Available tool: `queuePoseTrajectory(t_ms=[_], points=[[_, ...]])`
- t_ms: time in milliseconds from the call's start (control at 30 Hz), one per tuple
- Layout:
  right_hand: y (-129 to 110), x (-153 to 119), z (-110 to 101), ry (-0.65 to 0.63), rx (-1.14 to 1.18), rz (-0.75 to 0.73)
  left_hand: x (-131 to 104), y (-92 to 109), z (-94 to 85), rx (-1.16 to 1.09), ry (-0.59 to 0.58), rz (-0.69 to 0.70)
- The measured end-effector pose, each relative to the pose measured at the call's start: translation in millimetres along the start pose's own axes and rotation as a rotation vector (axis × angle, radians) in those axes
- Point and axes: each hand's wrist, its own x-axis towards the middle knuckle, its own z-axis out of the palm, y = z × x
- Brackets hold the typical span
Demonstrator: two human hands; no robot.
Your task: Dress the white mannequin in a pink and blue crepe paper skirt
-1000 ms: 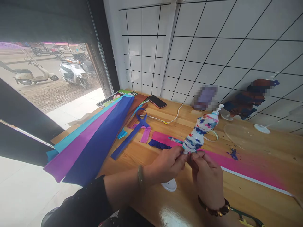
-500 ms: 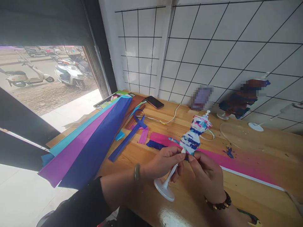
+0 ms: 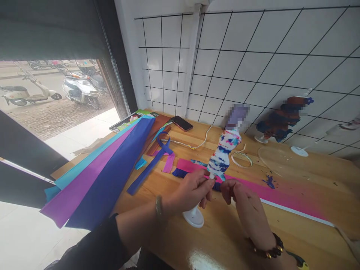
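Moved since half a second ago: your white, curvy dress form patched with blue and pink has swung left, visually clear of the thin pale ring on the brown wooden table.
Left hand: fingers pinching the form's white stem, just under its hem.
Right hand: fingers curled just below the hem; whether they grip anything, I cannot tell.
Form: tilted, above your fingers.

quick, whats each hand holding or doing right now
Left hand: closed around the white stem below the small dress form.
Right hand: fingers curled near the form's lower edge; cannot tell if it grips anything.
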Motion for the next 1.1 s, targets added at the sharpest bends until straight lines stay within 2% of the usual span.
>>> queuePoseTrajectory(t_ms=[167, 367, 500, 700, 867, 1000, 1100], points=[[-8.3, 5.2, 4.5, 0.083, -0.039, 0.028, -0.6, -2.8, 0.3, 0.217, -0.031, 0.043], [0.3, -0.8, 12.2, 0.132, -0.083, -0.11, -0.6, -0.1, 4.1, 0.31, 0.056, 0.075], [4.9, -2.0, 16.6, 0.168, -0.106, -0.158, -0.8, 0.0, 6.7, 0.179, 0.039, 0.038], [6.3, 0.7, 11.0, 0.134, -0.187, -0.307, 4.5, -3.9, 3.4, -0.199, -0.11, -0.052], [1.0, 3.3, 5.0, 0.011, -0.155, -0.368, 6.9, -2.2, 0.5, -0.431, -0.153, -0.153], [0.0, 4.3, 1.8, 0.022, -0.168, -0.368, 6.6, 3.0, -2.1, -0.491, -0.146, -0.145], [1.2, 4.1, 1.7, 0.051, -0.184, -0.354, 6.2, 5.6, -4.0, -0.435, -0.124, -0.13]])
